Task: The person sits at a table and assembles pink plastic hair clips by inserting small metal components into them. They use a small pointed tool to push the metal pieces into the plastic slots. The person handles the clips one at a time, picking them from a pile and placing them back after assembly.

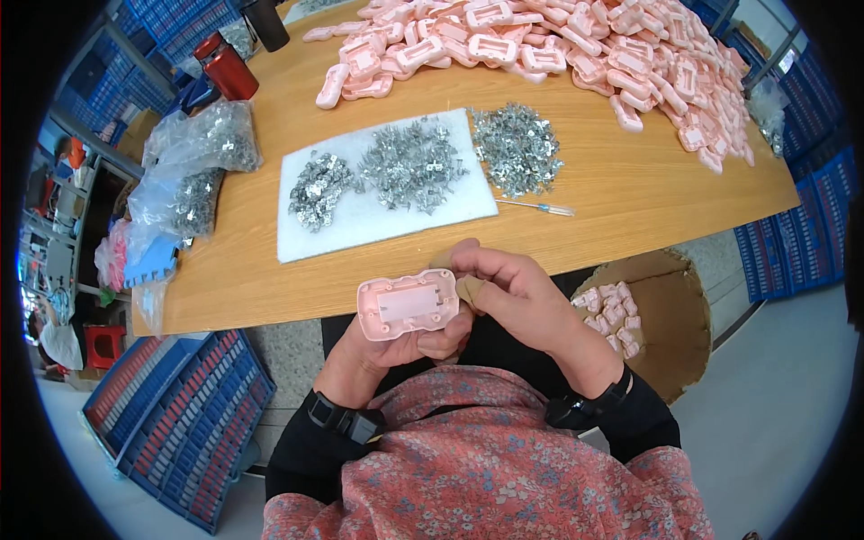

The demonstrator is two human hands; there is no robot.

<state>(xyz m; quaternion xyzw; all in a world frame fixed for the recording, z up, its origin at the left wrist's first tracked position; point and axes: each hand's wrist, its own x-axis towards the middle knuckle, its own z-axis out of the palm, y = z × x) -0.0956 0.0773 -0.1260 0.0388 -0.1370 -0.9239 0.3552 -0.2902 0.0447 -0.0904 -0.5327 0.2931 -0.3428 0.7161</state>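
Note:
A pink plastic casing half [408, 306] rests in my left hand [389, 349], its hollow side up, showing a rectangular recess and small posts. The left fingers wrap round it from below. At the casing's right end is my right hand [515, 292], its thumb and forefinger, covered in tan finger cots, pinched together. Whatever lies between those fingertips is hidden. Beyond the hands, a white foam sheet [360, 243] carries two heaps of small metal clips [409, 166]. Another clip heap [515, 148] lies on the wood beside it, with a screwdriver [549, 209] just in front.
A large pile of pink casings [621, 63] covers the table's [630, 198] far side. Bags of metal parts [202, 162] and a red flask [225, 67] stand at left. A carton [675, 333] with pink casings sits below right; a blue crate [180, 423] is lower left.

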